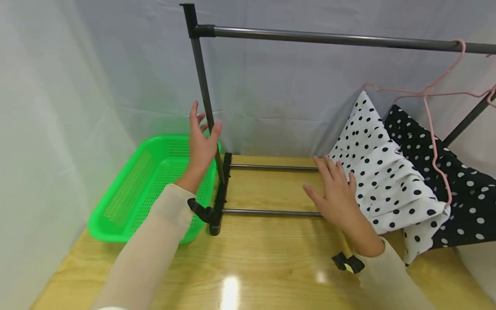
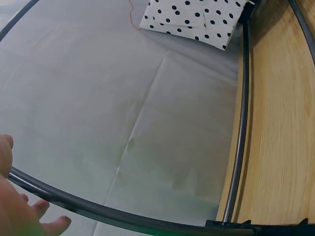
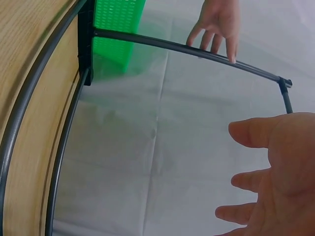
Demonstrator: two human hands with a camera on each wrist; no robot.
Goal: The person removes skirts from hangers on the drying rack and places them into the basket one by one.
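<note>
The rack upright (image 1: 205, 103) rises from the worktop (image 1: 267, 258) beside the green basket (image 1: 147, 185). The left hand (image 1: 201, 144) touches the upright, its grip open with fingers straight. The right hand (image 1: 335, 193) hovers spread, grip open, just beside the white dotted cloth (image 1: 383, 172).

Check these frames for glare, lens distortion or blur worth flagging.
Head view: a bright light reflection on the wooden table near the bottom edge; otherwise sharp. Left wrist view: strong fisheye, the rack's pole bows into a curve. Right wrist view: same bending of the pole, and the near right hand looks soft.
</note>
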